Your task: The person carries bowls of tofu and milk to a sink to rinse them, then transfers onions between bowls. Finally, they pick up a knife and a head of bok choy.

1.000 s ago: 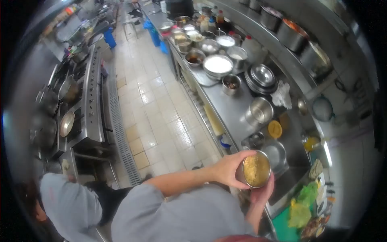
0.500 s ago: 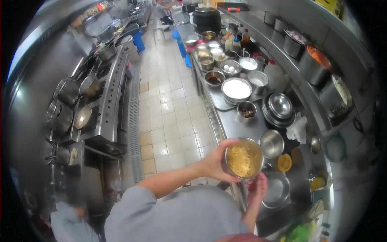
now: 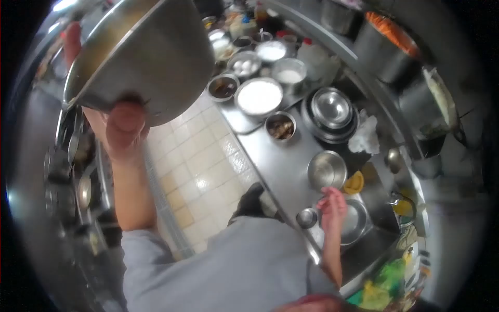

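Note:
Close to the camera at upper left, a steel bowl point(image 3: 163, 57) is raised and tilted in the head view. My left hand point(image 3: 123, 127) grips it, with a thumb on its outer wall. The yellow crumbly food seen in it earlier is hidden by this angle. My right hand point(image 3: 332, 205) is off the bowl, with its fingers loosely apart and holding nothing I can see. It hovers by an empty steel bowl point(image 3: 326, 169), a small metal cup point(image 3: 306, 218) and a round steel pan point(image 3: 355, 223) on the counter.
Along the steel counter point(image 3: 254, 151) stand a bowl of white powder point(image 3: 259, 96), a pot of brown pieces point(image 3: 280, 126), stacked bowls point(image 3: 332, 109) and a yellow piece point(image 3: 354, 183). A shelf above carries a pot of orange shreds point(image 3: 390, 39). Tiled floor point(image 3: 197, 156) lies left.
My left hand has lifted the bowl up and left, close to my head. My right hand has come away from it and stays low over the counter. The view has shifted.

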The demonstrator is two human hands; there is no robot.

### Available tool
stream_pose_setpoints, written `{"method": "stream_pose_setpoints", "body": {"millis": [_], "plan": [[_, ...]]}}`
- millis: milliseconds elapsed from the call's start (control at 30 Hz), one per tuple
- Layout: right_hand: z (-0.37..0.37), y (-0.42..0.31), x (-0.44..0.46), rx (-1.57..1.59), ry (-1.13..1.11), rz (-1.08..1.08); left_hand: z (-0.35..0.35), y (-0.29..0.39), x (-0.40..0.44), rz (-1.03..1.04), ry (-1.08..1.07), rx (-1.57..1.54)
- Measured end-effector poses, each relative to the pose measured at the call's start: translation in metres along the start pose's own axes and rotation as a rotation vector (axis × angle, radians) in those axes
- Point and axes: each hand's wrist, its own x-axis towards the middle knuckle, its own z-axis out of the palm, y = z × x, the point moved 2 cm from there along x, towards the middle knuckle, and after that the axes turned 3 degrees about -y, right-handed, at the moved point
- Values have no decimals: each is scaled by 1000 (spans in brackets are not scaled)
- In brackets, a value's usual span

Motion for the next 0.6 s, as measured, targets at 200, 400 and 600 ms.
{"method": "stream_pose_setpoints", "body": {"millis": [200, 400, 600], "plan": [[48, 14, 26, 21, 164, -25, 11, -126, 60, 21, -27, -34], [94, 34, 48, -43, 290, -108, 64, -243, 107, -59, -169, 52], [116, 43, 41, -229, 413, -196, 141, -300, 150, -156, -271, 89]]}}
